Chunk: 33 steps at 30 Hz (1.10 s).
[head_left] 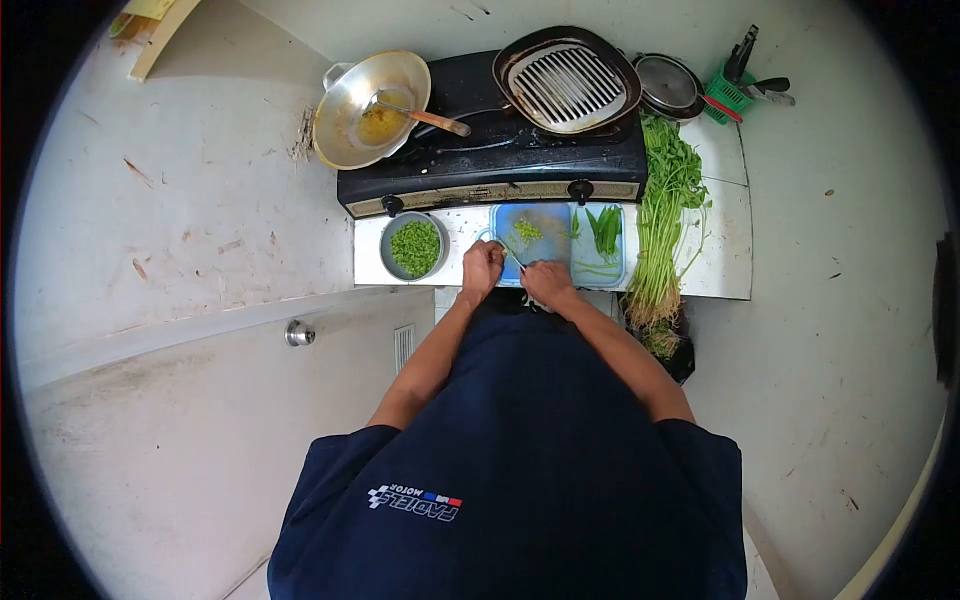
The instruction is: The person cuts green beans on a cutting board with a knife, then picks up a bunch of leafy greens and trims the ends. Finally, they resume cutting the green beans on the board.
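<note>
"Which step?"
"Cutting, seemingly — right fingers (535, 272) grip the knife (513, 257) over the board (550, 251); left fingers (489, 251) curl at its left edge, grasp unclear."
"Greens (527, 230)?"
"On the board — the next cut seems to want left fingers well clear."

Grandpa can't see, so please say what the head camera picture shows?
A person's right hand holds a knife over a blue board with cut greens; the left hand is by the knife. A bowl of chopped greens stands left, a bunch of long greens lies right, with a stove behind.
</note>
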### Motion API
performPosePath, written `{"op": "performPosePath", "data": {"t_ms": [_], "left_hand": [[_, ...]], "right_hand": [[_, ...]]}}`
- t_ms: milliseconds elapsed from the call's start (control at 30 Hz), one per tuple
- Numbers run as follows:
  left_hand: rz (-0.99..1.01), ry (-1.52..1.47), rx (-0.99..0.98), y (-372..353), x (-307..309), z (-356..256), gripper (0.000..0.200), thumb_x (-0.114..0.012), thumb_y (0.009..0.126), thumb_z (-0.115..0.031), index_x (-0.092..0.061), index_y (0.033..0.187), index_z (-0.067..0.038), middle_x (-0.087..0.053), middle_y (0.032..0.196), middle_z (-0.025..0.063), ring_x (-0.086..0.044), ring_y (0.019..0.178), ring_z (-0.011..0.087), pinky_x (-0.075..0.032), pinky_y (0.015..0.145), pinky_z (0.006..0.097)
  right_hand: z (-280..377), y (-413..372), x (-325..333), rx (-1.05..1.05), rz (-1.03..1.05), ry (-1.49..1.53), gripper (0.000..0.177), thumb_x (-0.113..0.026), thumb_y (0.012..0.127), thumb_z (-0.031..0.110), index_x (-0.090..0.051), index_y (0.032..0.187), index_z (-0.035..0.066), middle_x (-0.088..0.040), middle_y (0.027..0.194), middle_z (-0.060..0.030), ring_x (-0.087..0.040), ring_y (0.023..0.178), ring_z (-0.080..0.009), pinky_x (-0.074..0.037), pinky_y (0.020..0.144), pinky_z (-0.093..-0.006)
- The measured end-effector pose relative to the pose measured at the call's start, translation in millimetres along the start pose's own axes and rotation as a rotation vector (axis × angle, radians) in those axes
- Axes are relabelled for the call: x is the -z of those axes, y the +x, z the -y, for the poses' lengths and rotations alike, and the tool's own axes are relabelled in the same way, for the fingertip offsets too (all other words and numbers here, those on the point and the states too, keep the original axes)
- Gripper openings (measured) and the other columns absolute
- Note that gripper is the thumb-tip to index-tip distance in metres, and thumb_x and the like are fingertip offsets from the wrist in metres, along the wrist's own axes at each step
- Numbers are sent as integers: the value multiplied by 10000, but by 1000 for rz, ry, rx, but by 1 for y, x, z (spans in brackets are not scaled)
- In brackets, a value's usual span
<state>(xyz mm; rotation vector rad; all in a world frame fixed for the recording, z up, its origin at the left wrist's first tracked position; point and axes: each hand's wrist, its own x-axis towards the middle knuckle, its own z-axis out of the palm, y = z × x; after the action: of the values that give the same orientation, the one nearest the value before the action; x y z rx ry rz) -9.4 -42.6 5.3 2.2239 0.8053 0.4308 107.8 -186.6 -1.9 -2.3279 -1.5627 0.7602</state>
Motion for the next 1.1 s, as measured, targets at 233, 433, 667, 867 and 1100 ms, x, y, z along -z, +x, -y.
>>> {"op": "performPosePath", "data": {"t_ms": [233,433,667,867,1100], "left_hand": [[-1,14,25,-2,0,-8,120,-630,852,-51,-732,881,5,-656,803,214,-682,714,344,-544,677,422],[7,14,66,0,1,-9,114,-643,861,-68,-737,876,-6,-661,812,217,-681,720,365,-541,678,435],[-12,49,6,-1,1,-1,78,-667,836,-19,-733,872,3,-646,800,207,-654,711,368,-522,659,445],[7,38,32,-1,3,-4,87,-686,855,-48,-741,894,8,-677,820,192,-679,746,329,-536,693,411],[-42,-22,24,-5,-2,1,89,-677,870,-42,-740,902,13,-686,810,183,-678,718,330,-538,684,412]], "right_hand": [[-4,-4,4,35,-49,16,430,-489,991,310,-733,828,-5,-739,859,-212,-737,780,-382,-586,738,-482],[0,-10,14,56,-66,43,422,-490,1004,312,-713,866,-18,-730,849,-246,-731,765,-406,-583,732,-503],[2,-10,14,75,-30,32,426,-500,1009,340,-718,891,-6,-731,858,-234,-737,801,-386,-583,753,-492],[7,7,8,52,9,-1,394,-525,987,318,-738,841,20,-742,851,-194,-738,791,-375,-584,752,-487],[0,-4,4,89,-12,-45,396,-509,992,312,-746,848,28,-741,846,-191,-734,774,-371,-578,733,-488]]}}
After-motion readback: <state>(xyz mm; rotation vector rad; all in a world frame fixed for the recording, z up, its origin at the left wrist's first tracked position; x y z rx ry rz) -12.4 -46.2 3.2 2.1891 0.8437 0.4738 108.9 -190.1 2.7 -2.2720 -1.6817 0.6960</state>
